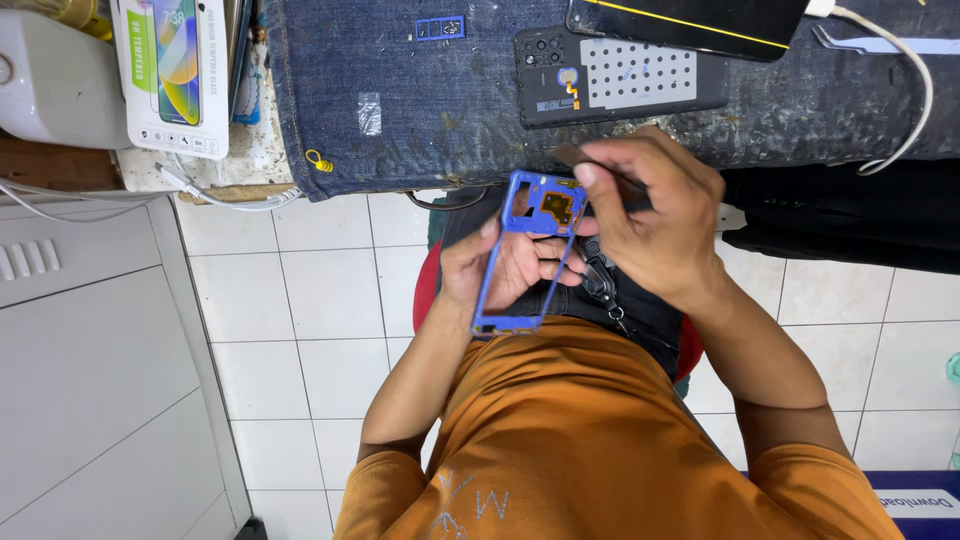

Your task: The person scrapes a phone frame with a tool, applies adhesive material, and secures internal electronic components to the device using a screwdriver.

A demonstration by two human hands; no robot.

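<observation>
A phone repair workshop: denim-covered bench (420, 110), opened phone (620, 85), tweezers (870, 45), boxed screen protector (172, 75), charging cable (915, 100).

I hold the phone frame (530, 255) in my left hand (495, 265) over my lap, just before the surface's (400, 90) near edge. My right hand (655, 215) sits beside it to the right, touching its top corner with a thin tool (580, 160). Behind my hands, a phone back panel (620, 75) lies on the surface, another phone (690, 22) behind that. A boxed screen protector (172, 75) lies far left, tweezers (870, 45) far right.
</observation>
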